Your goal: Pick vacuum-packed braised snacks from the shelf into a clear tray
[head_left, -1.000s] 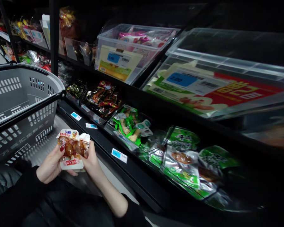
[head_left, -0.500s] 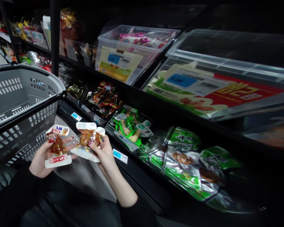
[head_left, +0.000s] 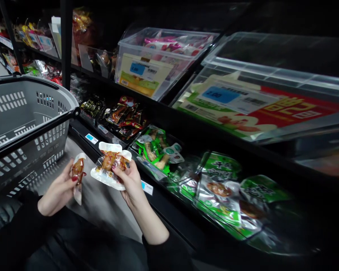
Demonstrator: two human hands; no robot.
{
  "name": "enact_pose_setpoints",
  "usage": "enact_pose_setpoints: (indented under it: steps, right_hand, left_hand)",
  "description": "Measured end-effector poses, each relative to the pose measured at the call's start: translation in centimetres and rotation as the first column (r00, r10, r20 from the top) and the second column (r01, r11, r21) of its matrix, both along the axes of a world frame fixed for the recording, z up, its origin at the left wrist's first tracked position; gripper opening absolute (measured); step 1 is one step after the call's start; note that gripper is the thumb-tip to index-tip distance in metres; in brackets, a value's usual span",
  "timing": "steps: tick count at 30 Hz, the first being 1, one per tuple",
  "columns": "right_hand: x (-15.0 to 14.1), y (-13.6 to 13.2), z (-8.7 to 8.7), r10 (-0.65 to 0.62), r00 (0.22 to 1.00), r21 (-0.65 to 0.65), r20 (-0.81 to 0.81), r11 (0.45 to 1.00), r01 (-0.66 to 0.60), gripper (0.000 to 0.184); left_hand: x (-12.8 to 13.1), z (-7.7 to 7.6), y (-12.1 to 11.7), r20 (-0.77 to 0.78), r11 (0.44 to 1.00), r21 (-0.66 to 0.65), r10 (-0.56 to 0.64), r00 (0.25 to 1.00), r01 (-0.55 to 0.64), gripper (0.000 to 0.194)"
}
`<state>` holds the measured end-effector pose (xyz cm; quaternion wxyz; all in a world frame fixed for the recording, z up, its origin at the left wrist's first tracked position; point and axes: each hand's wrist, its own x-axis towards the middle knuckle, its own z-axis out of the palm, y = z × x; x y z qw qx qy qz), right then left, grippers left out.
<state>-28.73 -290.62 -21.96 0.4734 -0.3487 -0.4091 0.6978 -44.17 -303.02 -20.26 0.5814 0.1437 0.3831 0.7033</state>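
My left hand (head_left: pixel 58 192) pinches a small clear snack packet (head_left: pixel 78 174) with brown food inside, turned edge-on toward me. My right hand (head_left: pixel 131 184) grips a second, similar snack packet (head_left: pixel 110 163) with white ends, held flat just right of the first. Both hands hover in front of the low black shelf, beside the grey shopping basket (head_left: pixel 19 120) that hangs on my left forearm.
The low shelf (head_left: pixel 158 203) holds trays of dark red packets (head_left: pixel 124 116), green packets (head_left: pixel 155 146) and green-and-silver packets (head_left: pixel 223 188). Above stand clear plastic bins (head_left: pixel 158 56) with blue price labels. More shelves run off at the far left.
One second ago both hands held the packets together as one stack. They have separated, one packet in each hand, and the left packet has turned edge-on.
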Motion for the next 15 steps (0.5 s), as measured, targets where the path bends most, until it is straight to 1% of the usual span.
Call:
enact_pose_setpoints:
  steps: [2, 4, 6, 8, 12, 15]
  right_hand:
    - [0.0, -0.1, 0.0, 0.01, 1.0, 0.015, 0.011, 1.0, -0.01, 0.058]
    - [-0.1, -0.2, -0.1, 0.018, 1.0, 0.034, 0.02, 0.999, -0.018, 0.056]
    - [-0.2, -0.4, -0.4, 0.02, 0.999, 0.048, 0.026, 0.999, -0.021, 0.054]
    - [-0.4, -0.4, -0.7, 0.02, 0.999, 0.053, 0.032, 0.998, -0.021, 0.053]
    - [-0.5, -0.2, -1.3, 0.015, 0.999, 0.056, 0.034, 0.998, -0.017, 0.056]
    - [-0.3, 0.0, -1.2, 0.027, 0.999, 0.055, 0.036, 0.998, -0.029, 0.055]
  left_hand:
    - [0.1, -0.3, 0.3, -0.191, 0.997, -0.007, 0.071, 0.979, -0.074, 0.04]
    - [0.1, -0.4, 0.4, -0.337, 0.995, -0.048, 0.071, 0.939, -0.093, 0.037]
    - [0.0, -0.3, 0.5, -0.414, 0.988, -0.108, 0.054, 0.909, -0.108, 0.032]
    - [-0.1, -0.1, 0.5, -0.485, 0.98, -0.139, 0.057, 0.872, -0.142, 0.032]
    - [-0.1, 0.4, 0.3, -0.611, 0.973, -0.148, 0.052, 0.79, -0.178, 0.042]
    - [-0.2, 0.5, 0.2, -0.66, 0.973, -0.166, 0.012, 0.751, -0.162, 0.037]
